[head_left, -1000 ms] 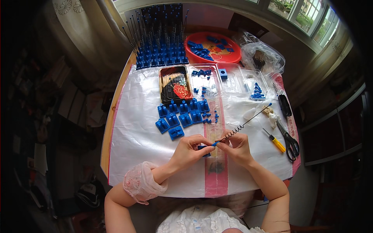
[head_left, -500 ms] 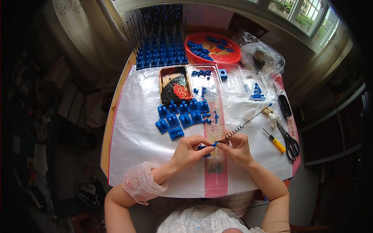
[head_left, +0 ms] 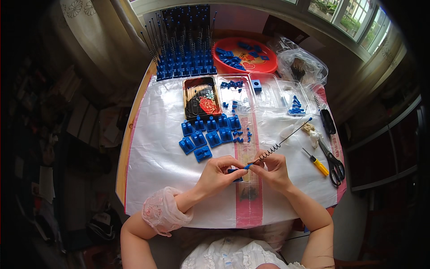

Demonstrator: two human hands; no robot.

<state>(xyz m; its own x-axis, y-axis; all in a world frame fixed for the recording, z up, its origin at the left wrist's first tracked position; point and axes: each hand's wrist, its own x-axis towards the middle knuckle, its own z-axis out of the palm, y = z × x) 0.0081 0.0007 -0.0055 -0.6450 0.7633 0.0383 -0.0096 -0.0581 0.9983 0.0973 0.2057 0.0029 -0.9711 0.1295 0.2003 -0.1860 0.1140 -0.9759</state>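
Observation:
Close to the table's front, my left hand [head_left: 222,174] is closed on a small blue plastic piece [head_left: 247,166], with more blue plastic showing under its fingers. My right hand [head_left: 274,172] pinches the near end of a dark coiled spring wire [head_left: 271,152] where it meets that piece. From there the wire slants up and away to the right, with a straight end tipped by a small blue bead [head_left: 310,119]. My fingertips hide the joint between wire and plastic. Just beyond my hands sit several blue bases [head_left: 214,138] with upright rounded parts, beside small loose blue pieces [head_left: 238,136].
Finished-looking rows of blue bases with spring wires [head_left: 186,62] stand far left. Behind are a red round tray [head_left: 274,67], a black-and-gold tray [head_left: 186,96], clear plastic boxes [head_left: 264,105] and a plastic bag [head_left: 316,67]. A yellow screwdriver [head_left: 320,168] and black scissors [head_left: 336,167] lie right.
The wire's beaded end has shifted very slightly up and to the left. Both hands keep nearly the same place and grip.

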